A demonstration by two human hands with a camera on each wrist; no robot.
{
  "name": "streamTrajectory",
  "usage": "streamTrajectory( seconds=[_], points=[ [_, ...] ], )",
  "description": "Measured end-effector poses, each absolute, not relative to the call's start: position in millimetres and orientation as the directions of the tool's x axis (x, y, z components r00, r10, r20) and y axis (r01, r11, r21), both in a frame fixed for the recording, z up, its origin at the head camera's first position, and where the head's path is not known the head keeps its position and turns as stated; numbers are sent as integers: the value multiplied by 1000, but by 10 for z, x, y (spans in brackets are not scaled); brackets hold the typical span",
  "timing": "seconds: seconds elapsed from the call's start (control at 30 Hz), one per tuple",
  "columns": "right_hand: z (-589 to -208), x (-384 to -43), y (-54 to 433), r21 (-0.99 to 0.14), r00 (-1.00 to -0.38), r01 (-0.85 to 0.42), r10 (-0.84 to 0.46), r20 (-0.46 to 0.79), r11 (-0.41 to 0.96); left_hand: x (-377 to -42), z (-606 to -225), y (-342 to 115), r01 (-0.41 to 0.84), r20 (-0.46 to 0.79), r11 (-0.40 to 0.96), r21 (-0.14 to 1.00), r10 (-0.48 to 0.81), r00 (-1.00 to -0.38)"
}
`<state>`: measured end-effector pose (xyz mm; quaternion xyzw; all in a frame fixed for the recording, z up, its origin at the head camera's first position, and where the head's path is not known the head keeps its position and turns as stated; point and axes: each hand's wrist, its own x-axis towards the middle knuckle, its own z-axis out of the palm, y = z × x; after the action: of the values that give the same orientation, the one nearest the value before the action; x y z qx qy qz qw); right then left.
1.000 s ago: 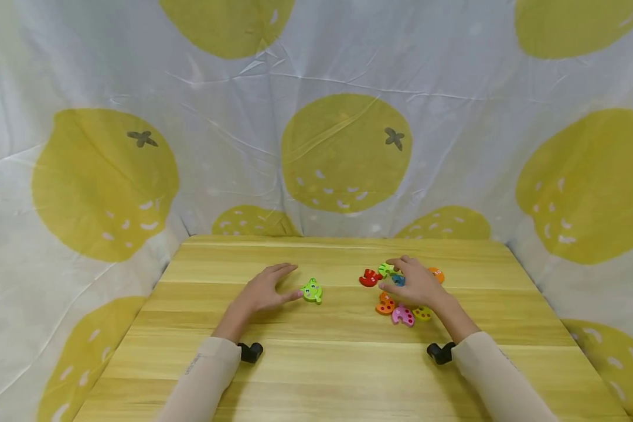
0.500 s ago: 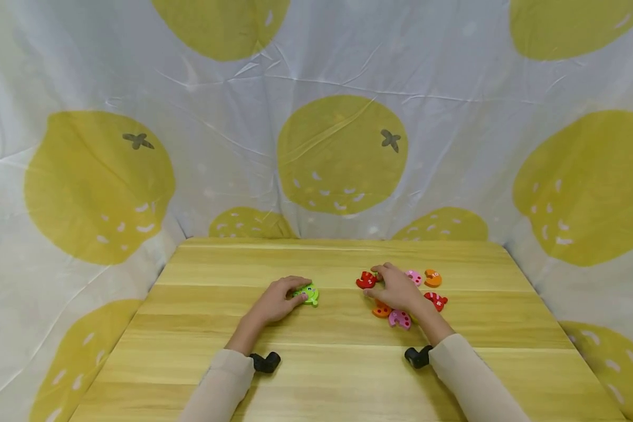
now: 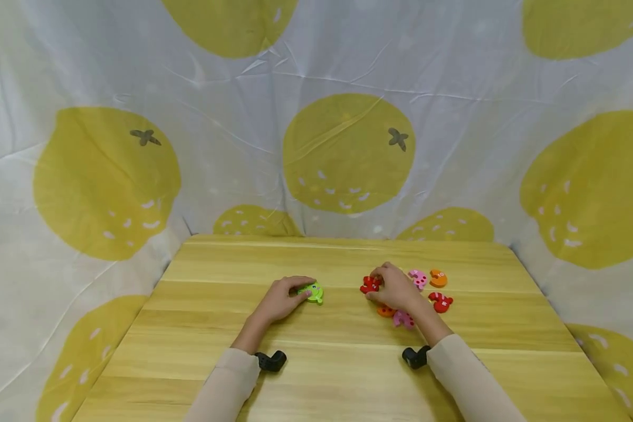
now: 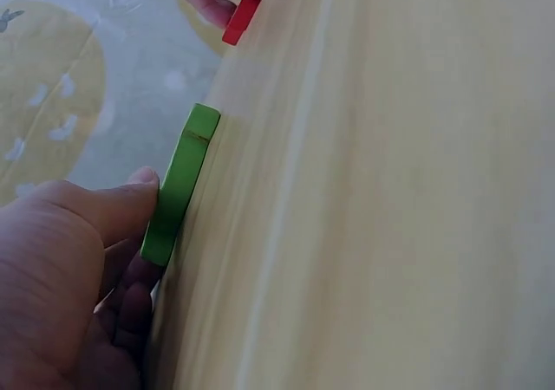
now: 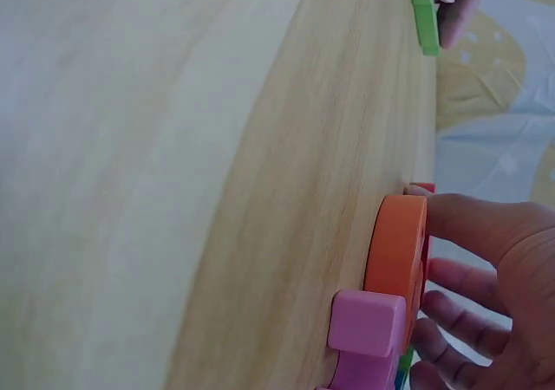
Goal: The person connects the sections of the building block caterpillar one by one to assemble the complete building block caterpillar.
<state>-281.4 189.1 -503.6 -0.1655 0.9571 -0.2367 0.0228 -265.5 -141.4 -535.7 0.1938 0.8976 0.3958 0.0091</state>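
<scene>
My left hand (image 3: 282,300) grips a flat green puzzle piece (image 3: 315,292) with a smiling face, lying on the table. The thumb lies against its near edge in the left wrist view, where the green piece (image 4: 182,186) shows its plain side. Right of it, my right hand (image 3: 398,290) pinches a red puzzle piece (image 3: 368,285) numbered 2 between thumb and fingers. Close under that hand are an orange piece (image 5: 395,247) and a pink piece (image 5: 368,325); the hand hides other pieces behind it in the head view.
Right of my right hand lie a spotted pink piece (image 3: 418,279), an orange piece (image 3: 438,278) numbered 10 and a red striped piece (image 3: 441,302). The wooden table (image 3: 327,375) ends at a lemon-print cloth (image 3: 232,146) behind and beside it.
My left hand has moved right and taken hold of the green piece. My right hand has moved left from above the cluster and now pinches the red piece.
</scene>
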Motion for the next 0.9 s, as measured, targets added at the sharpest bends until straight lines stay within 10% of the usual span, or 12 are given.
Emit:
streamTrajectory(
  seconds=[0.9],
  points=[
    [-5047,-2493,1445,-678,-951,-283,-291,106,678,-2636,-5440,-1358,270,186,577,770,202,-962]
  ],
)
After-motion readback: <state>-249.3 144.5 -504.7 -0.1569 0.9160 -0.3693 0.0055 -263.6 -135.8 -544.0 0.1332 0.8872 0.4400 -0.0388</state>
